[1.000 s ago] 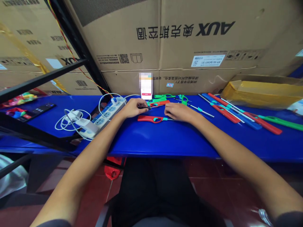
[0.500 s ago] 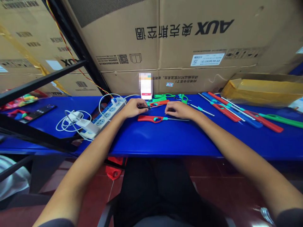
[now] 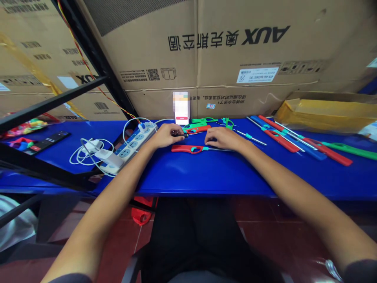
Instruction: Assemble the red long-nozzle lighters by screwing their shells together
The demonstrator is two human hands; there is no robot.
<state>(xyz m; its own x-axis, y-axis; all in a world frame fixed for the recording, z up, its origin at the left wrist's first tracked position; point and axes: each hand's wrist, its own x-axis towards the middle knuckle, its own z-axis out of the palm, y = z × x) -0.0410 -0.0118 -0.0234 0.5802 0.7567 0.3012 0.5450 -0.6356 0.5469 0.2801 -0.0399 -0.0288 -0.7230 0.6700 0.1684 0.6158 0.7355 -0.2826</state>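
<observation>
On the blue table my left hand (image 3: 168,135) is closed around a small dark object (image 3: 183,135) whose tip shows at the fingertips; its shape is mostly hidden. My right hand (image 3: 219,138) rests with curled fingers just above the rod of a red lighter (image 3: 184,148); whatever its fingers hold is hidden. The red lighter has a green trigger and lies level in front of both hands. Behind them are an orange-red lighter (image 3: 198,129) and green handles (image 3: 203,120). A lit phone (image 3: 181,108) leans upright against the cardboard.
To the left stands a white power strip (image 3: 137,142) with tangled white cables and an adapter (image 3: 109,157), beside a black metal frame (image 3: 59,101). Several red, blue and green lighters (image 3: 284,141) lie at right, near an open carton (image 3: 326,114).
Both hands hold nearly the same pose and place. The view has shifted very slightly.
</observation>
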